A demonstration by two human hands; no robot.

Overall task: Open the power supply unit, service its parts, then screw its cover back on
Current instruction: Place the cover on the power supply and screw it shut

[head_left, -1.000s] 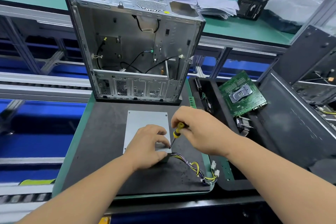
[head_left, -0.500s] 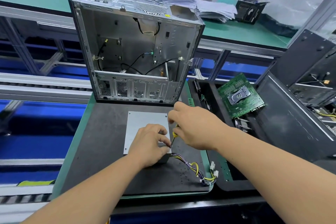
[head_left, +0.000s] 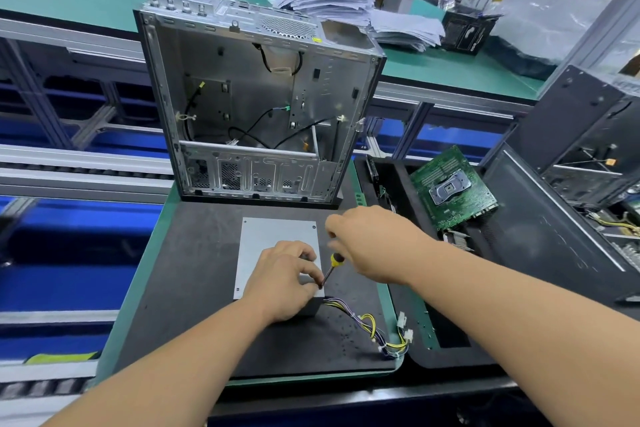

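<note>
1. Power supply unit (head_left: 273,246): grey metal box, flat cover uppermost, lying on the black mat (head_left: 194,288); landmark for all entries below.
2. Wire bundle (head_left: 367,326): yellow, purple and black leads with white connectors, leaving the unit's near right corner and trailing across the mat to its right.
3. Left hand (head_left: 284,281): resting on the unit's near right corner, fingers curled, fingertips pinched at the screwdriver tip; what they pinch is too small to tell.
4. Screwdriver (head_left: 330,269): yellow collar, dark shaft, tilted, tip down at the unit's near right corner.
5. Right hand (head_left: 374,243): just right of the unit, fingers wrapped round the screwdriver handle.
6. Motherboard (head_left: 453,187): green, leaning in a black tray to the right of the unit.
7. Computer case (head_left: 256,107): open, stripped, standing directly behind the unit.
8. Paper stack (head_left: 349,10): on the green bench beyond the case.
</note>
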